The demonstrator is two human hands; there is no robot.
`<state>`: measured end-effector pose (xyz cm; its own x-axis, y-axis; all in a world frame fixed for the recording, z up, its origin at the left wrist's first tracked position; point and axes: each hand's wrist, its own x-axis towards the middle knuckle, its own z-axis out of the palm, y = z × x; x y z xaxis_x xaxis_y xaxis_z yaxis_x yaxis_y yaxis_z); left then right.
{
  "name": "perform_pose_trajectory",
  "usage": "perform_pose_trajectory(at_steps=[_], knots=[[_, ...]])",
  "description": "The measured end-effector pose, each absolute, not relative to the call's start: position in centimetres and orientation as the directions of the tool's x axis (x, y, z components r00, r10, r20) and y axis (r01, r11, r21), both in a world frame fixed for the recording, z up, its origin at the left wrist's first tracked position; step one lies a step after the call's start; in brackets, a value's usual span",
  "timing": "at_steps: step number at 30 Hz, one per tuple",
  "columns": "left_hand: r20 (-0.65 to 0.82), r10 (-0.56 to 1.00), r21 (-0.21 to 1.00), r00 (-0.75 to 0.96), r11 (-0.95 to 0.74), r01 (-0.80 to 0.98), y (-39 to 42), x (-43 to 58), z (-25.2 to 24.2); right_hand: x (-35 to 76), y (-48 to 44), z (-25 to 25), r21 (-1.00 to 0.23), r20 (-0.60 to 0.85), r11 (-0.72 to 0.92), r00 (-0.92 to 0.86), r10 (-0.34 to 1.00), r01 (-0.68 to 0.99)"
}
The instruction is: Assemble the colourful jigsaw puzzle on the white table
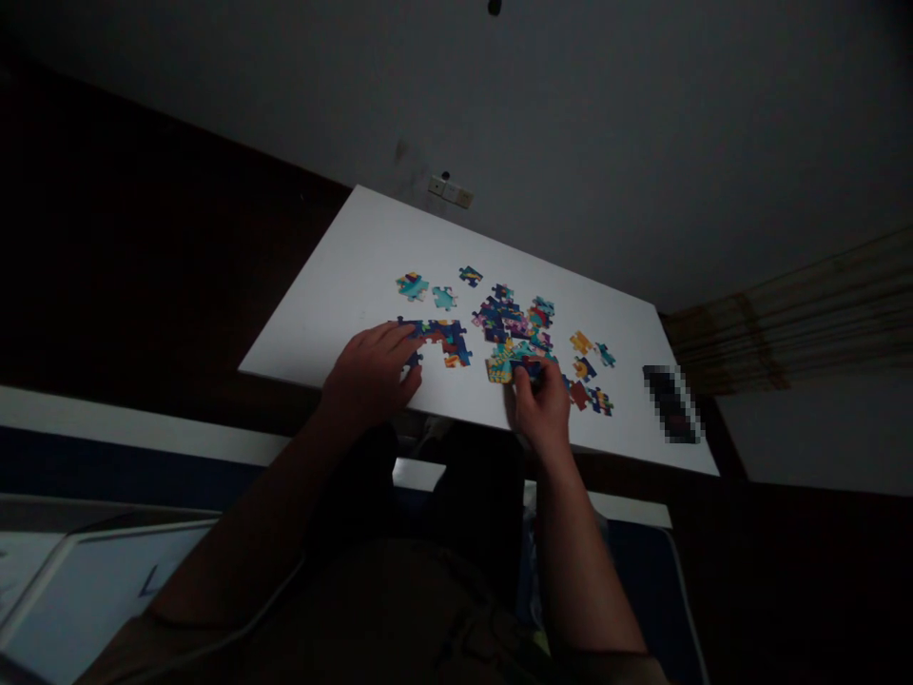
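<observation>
My left hand [371, 373] lies with its fingers stretched out over the left end of a joined strip of jigsaw puzzle [448, 335], hiding part of it. The strip is dark blue with brown and orange parts. Between the thumb and fingers of my right hand [543, 404] is a dark puzzle piece [526, 364], partly covered by the fingers. It is just over a yellow and teal puzzle piece [499, 369] at the near side of a heap of loose pieces [503, 319]. Whether the held piece touches those below, I cannot tell.
The white table [320, 295] stands by a wall with a socket panel [450, 192]. Beyond the strip lie a few single pieces [443, 298]. Several more pieces [581, 341] are spread right of the heap. A blurred dark object [671, 404] lies at the right end.
</observation>
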<state>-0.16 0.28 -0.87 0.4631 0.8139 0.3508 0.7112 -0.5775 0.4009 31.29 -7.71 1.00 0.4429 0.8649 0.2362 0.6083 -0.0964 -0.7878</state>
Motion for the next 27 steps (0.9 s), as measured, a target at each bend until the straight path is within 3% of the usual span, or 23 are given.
perform_pose_trajectory(at_steps=[5, 12, 20, 27], knots=[[0.397, 0.829, 0.43, 0.393, -0.547, 0.719, 0.3, -0.1, -0.8, 31.9, -8.4, 0.5, -0.724, 0.249, -0.126, 0.428, 0.869, 0.678], [0.45, 0.838, 0.439, 0.309, -0.509, 0.74, 0.5, 0.0, -1.3, 29.6, -7.7, 0.4, -0.57, 0.277, -0.009, 0.203, 0.939, 0.821], [0.466, 0.849, 0.429, 0.248, -0.462, 0.776, 0.5, 0.1, -1.5, 30.2, -8.5, 0.4, -0.661, 0.264, -0.091, 0.345, 0.901, 0.744], [0.456, 0.854, 0.438, 0.251, -0.461, 0.772, 0.5, 0.0, -1.5, 30.1, -8.7, 0.3, -0.523, 0.317, -0.058, 0.257, 0.913, 0.85]])
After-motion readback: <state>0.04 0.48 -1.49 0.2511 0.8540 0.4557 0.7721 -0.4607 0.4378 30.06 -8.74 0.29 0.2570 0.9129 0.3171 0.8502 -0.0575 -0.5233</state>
